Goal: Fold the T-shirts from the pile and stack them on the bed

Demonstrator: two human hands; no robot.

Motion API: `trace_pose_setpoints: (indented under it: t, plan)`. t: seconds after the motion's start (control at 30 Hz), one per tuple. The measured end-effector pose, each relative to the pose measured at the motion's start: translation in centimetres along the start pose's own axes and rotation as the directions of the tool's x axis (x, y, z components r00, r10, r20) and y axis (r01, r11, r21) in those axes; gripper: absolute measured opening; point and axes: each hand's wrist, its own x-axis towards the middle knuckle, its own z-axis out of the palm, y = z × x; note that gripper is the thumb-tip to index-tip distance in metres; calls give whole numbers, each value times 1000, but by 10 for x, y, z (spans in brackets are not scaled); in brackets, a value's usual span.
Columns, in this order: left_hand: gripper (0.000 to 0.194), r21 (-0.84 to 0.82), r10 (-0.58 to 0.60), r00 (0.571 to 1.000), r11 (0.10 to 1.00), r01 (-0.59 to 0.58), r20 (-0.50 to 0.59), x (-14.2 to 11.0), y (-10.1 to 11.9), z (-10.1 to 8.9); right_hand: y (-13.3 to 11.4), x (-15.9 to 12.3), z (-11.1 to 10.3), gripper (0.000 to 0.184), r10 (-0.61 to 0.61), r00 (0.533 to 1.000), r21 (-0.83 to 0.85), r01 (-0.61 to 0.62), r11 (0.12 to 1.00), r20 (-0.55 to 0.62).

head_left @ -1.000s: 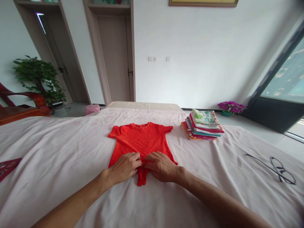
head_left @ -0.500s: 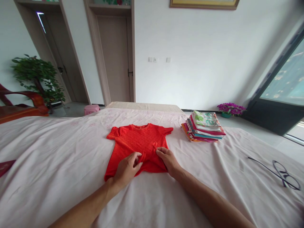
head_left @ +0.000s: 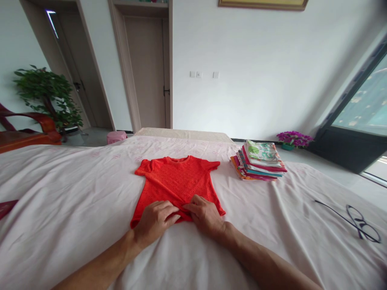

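A red short-sleeved shirt (head_left: 177, 181) lies flat, neck away from me, on the bed's pale pink sheet (head_left: 75, 209). Both hands rest on its near hem at the middle. My left hand (head_left: 155, 220) has its fingers curled together and pinches the hem fabric. My right hand (head_left: 204, 214) meets it fingertip to fingertip and pinches the same fold of the hem. The rest of the shirt is smooth, with both sleeves spread out.
A stack of folded colourful clothes (head_left: 260, 165) sits to the right of the shirt. Glasses (head_left: 359, 227) lie on the sheet at far right. A dark red item (head_left: 4, 207) shows at the left edge. Beyond the bed are a plant (head_left: 45, 94), doors and a pink stool (head_left: 116, 137).
The red strip that hung below the hem a second ago is out of sight. My hands went up onto the shirt body, then came back to the near hem.
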Motion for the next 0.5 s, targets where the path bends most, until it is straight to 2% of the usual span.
trace_pose_setpoints:
  t: [0.07, 0.13, 0.2, 0.3, 0.4, 0.5]
  plan:
    - [13, -27, 4, 998, 1000, -6, -60, -3, -6, -5, -6, -2, -5, 31, -49, 997, -126, 57, 990, 63]
    - [26, -48, 29, 997, 998, -32, -68, -5, -10, -7, -11, -3, -10, 30, -82, 993, -173, 96, 980, 82]
    - [30, -73, 33, 999, 997, -34, -21, -4, -11, -4, -14, -3, -14, 28, -124, 988, -169, 139, 976, 95]
    - [17, -111, -30, 998, 993, 36, 58, -3, -12, 4, -13, -2, -15, 36, -176, 977, -143, 193, 971, 120]
    - [17, -138, -80, 993, 986, 92, 92, -3, -13, 8, -4, -1, -12, 32, -137, 985, -121, 150, 981, 104]
    - [21, -115, -50, 993, 991, 61, 103, -4, -13, 4, 8, 0, -9, 32, -86, 994, -76, 91, 993, 70]
